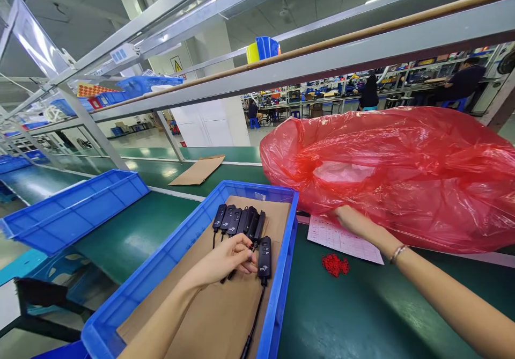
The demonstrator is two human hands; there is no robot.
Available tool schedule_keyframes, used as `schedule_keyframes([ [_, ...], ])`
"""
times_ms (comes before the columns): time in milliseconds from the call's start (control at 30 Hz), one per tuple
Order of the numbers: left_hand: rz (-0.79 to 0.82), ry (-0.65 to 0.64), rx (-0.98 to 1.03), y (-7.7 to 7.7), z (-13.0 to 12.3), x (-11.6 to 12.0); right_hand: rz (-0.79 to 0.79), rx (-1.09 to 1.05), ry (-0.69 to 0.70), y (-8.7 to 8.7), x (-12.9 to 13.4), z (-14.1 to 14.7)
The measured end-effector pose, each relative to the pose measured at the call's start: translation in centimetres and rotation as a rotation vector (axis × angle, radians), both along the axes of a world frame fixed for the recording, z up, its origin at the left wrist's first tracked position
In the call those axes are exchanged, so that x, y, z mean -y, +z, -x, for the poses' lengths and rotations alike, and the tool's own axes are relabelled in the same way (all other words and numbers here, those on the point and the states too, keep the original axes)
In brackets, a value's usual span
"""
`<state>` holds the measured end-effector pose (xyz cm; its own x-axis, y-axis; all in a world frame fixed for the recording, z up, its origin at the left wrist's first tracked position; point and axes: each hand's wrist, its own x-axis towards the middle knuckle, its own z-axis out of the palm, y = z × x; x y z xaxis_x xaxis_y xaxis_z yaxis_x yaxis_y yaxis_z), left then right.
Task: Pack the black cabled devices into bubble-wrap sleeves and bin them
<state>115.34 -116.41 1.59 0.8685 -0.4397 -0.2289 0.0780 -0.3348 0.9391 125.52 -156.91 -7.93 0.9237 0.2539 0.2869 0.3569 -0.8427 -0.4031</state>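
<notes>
A blue tray [280, 289] lined with brown cardboard holds several black devices [235, 220] with cables, lying side by side at its far end. Closer to the tray's right wall lies one black device [264, 257], its cable running toward me. My left hand [237, 256] is over the tray beside these devices, fingers curled and pressed together; what they hold is too small to name. At the near edge of a large red plastic bag [386, 171], my right hand [348, 218] reaches in, its fingertips hidden by the film. Below it are a printed sheet [341, 238] and small red pieces [335, 265].
Another blue tray [80, 209] stands at the left on the green bench [177, 209]. A cardboard piece [199, 170] lies behind. Above runs a shelf rail [225, 88] with tape rolls [263, 49]. Blue stools [76, 273] are at lower left; people sit far off.
</notes>
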Motion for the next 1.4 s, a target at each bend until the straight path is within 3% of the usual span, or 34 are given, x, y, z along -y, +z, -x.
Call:
schedule_keyframes([
  [133,-0.046,-0.081,-0.010,0.4,0.4,-0.1,0.125,0.013,-0.113,1.2,1.7,-1.8],
  [300,-0.037,-0.129,-0.014,0.3,0.5,-0.2,0.228,0.022,-0.206,1.5,2.3,-2.5],
  [600,-0.095,-0.163,0.014,0.9,0.9,0.0,0.299,0.058,-0.238,2.8,2.8,-2.7],
  [700,-0.091,-0.161,0.023,1.0,0.8,-0.1,0.286,0.065,-0.218,3.1,2.8,-2.6],
  [833,-0.205,-0.175,0.050,1.2,0.9,-0.6,0.251,0.036,-0.168,3.7,3.0,-2.5],
  [1133,-0.402,-0.321,0.110,1.7,1.3,-1.3,0.108,-0.117,-0.034,5.8,3.7,-2.7],
  [1400,-0.596,-0.426,0.149,2.6,2.0,-1.0,-0.101,-0.299,0.125,8.5,2.5,-0.9],
])
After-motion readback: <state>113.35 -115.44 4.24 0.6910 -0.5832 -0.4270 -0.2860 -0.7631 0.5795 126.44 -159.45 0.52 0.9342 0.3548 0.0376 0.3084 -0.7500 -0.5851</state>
